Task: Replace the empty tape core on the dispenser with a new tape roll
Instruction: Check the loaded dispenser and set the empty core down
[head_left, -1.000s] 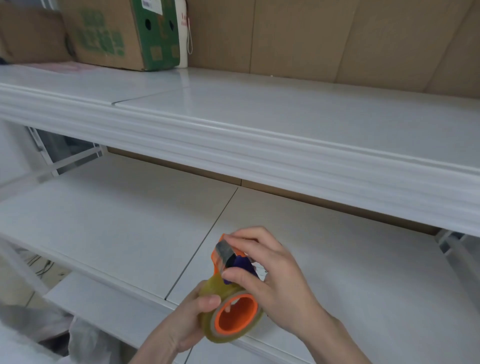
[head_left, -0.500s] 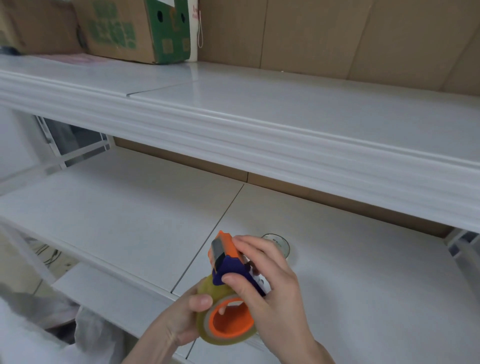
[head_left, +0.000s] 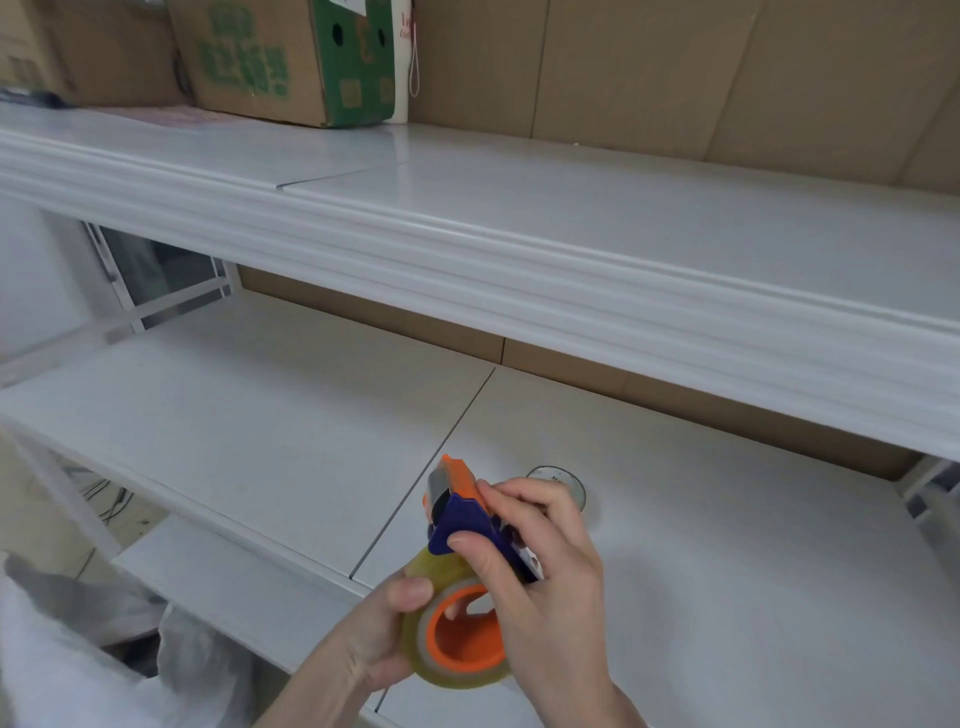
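While your left hand (head_left: 387, 631) is gripping the tape roll (head_left: 457, 670), your right hand (head_left: 540, 577) is pinching the dispenser (head_left: 465, 519) above the lower shelf (head_left: 249, 415).

Views: one only, a wide-angle head camera, so no shared part.
Position: it stood in front of the white lower shelf (head_left: 291, 415), above its front edge.
Facing: it looked forward and down across that shelf toward the cardboard backing (head_left: 675, 78).
Nearness: the hands were close at the bottom edge; the upper shelf (head_left: 571, 228) crossed the middle.
Edges: straight lines bowed outward.
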